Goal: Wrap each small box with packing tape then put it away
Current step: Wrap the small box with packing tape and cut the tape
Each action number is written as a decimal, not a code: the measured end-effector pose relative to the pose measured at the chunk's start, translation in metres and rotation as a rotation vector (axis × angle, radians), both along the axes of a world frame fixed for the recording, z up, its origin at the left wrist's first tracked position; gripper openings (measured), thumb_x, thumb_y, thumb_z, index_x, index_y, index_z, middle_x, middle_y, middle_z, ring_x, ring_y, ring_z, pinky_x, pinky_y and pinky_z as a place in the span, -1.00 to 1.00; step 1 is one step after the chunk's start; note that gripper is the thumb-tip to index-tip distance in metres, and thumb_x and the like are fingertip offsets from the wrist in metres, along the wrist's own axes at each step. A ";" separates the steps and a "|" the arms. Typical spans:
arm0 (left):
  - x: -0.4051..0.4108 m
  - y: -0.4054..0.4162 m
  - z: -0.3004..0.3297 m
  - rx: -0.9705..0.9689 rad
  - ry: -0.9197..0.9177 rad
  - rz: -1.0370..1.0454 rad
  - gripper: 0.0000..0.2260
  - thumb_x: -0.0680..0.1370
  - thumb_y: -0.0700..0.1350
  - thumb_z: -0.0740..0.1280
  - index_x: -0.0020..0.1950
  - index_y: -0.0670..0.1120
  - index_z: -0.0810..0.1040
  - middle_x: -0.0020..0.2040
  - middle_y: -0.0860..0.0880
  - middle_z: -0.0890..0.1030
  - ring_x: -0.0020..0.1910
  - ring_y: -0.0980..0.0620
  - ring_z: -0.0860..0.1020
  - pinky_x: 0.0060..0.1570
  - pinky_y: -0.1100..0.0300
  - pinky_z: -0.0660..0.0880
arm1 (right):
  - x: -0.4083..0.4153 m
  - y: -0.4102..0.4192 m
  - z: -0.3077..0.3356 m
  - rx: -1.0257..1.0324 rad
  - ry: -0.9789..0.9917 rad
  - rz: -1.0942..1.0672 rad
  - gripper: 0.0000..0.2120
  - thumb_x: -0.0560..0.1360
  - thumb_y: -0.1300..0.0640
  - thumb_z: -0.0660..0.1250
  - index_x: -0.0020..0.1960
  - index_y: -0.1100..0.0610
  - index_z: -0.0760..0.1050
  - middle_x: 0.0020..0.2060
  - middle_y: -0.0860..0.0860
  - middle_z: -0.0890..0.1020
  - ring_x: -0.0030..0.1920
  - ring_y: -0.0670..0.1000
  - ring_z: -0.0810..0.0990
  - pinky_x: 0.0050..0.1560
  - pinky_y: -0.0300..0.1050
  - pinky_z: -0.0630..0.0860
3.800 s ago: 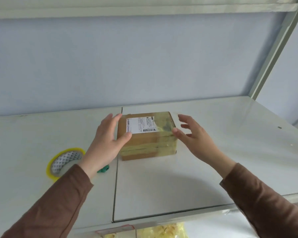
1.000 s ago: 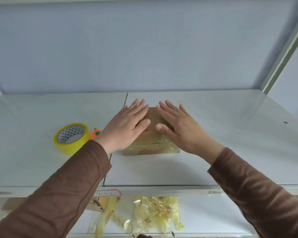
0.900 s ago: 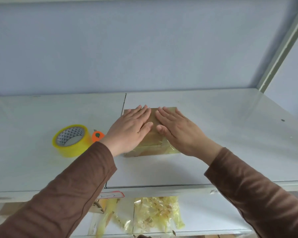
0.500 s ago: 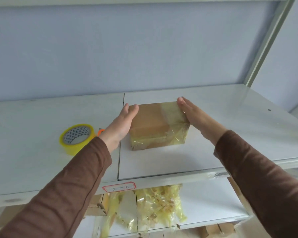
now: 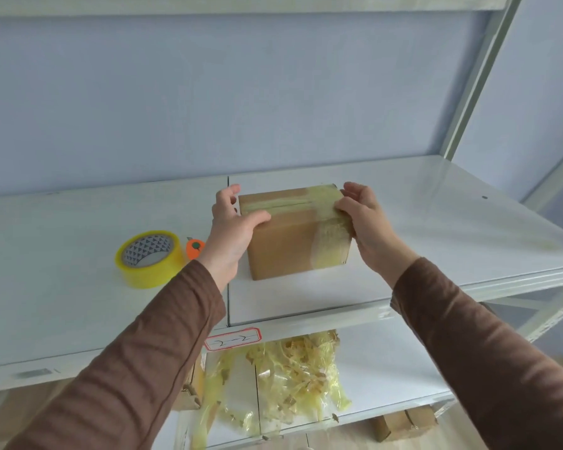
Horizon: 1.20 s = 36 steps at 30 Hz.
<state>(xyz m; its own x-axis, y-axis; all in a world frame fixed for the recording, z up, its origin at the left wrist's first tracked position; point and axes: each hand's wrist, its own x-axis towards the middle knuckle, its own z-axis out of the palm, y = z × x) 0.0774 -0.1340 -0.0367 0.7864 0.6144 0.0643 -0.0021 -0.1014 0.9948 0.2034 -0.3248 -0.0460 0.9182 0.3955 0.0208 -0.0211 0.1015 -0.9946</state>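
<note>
Yellowish tape scraps heaped on the lower shelf; above them a red-edged tag, scrawl unreadable. Farther in, on the shelf, cardboard box, tilted up, gripped at both ends: left hand and right hand, fingers curled round it. Probably light, stiff; tape slick, so best held by the edges. Roll off left.

- Pale blue wall rises directly behind the white shelf; soft, even light falls across both
- A white upright post stands at the shelf's back right corner
- A lower shelf board lies beneath the shelf; wooden floor shows below that
</note>
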 end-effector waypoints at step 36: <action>0.053 -0.038 -0.010 -0.222 0.016 0.036 -0.48 0.55 0.02 0.47 0.47 0.02 0.40 0.35 -0.07 0.49 0.21 -0.01 0.56 -0.19 0.24 0.45 | -0.006 0.022 0.021 -0.176 -0.018 0.101 -0.80 0.60 0.08 0.29 0.14 0.02 0.65 -0.05 -0.09 0.73 -0.07 -0.11 0.66 -0.06 -0.23 0.51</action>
